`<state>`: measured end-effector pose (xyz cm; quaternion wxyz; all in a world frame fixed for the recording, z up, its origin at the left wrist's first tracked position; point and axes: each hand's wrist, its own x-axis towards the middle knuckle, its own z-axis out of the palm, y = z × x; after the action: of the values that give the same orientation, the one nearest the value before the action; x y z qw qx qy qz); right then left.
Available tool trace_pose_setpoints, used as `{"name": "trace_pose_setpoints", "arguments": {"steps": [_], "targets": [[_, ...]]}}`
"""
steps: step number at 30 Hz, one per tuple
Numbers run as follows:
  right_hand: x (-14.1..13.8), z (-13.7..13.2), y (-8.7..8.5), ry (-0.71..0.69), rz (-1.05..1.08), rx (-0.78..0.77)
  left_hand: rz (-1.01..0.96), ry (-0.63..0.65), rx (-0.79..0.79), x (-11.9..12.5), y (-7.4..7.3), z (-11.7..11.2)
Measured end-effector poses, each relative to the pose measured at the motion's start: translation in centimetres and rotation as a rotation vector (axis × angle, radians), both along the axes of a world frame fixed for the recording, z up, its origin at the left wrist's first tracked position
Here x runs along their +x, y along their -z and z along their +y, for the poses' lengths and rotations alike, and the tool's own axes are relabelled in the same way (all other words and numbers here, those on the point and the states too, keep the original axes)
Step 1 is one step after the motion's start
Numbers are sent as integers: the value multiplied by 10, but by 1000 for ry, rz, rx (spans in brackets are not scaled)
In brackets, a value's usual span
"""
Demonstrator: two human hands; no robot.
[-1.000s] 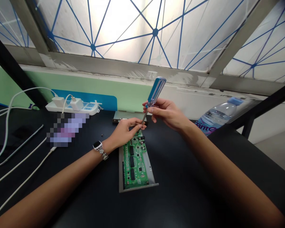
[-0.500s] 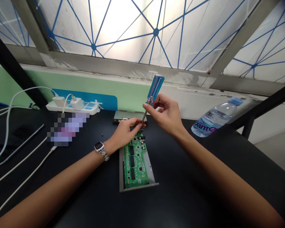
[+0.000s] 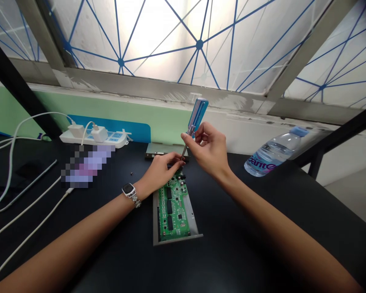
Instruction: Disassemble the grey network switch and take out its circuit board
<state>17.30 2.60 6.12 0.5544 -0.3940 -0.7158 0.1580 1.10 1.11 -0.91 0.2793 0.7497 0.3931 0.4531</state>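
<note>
A screwdriver with a clear blue-striped handle is gripped between the thumb and fingers of my right hand. It leans, with its metal shaft running down to the far end of a green circuit board. The board sits in a grey metal tray lying lengthwise before me. My left hand reaches over the board's far end, thumb and fingers closed together around the shaft's lower end. Whatever they pinch there is hidden, as is the screwdriver's tip.
Behind the board lies a flat metal cover. Tiny screws rest left of my left hand. A water bottle leans at the right. On the left are a power strip, white cables and a blurred-out device.
The view has shifted slightly. My right hand and the screwdriver sit a little further left and lower; my left hand stays by the shaft's lower end.
</note>
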Motion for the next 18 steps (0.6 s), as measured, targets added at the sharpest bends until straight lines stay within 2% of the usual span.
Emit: {"name": "trace_pose_setpoints", "arguments": {"steps": [7,14,18], "targets": [[0,-1,1,-5,-4,-32,58,-57,53,-1,0,-1],[2,-2,0,-111,17,-150,150,-81,123,-7,-1,-8],[2,-4,-1,-200,51,-197,308,-97,241,-19,-14,-8]]}}
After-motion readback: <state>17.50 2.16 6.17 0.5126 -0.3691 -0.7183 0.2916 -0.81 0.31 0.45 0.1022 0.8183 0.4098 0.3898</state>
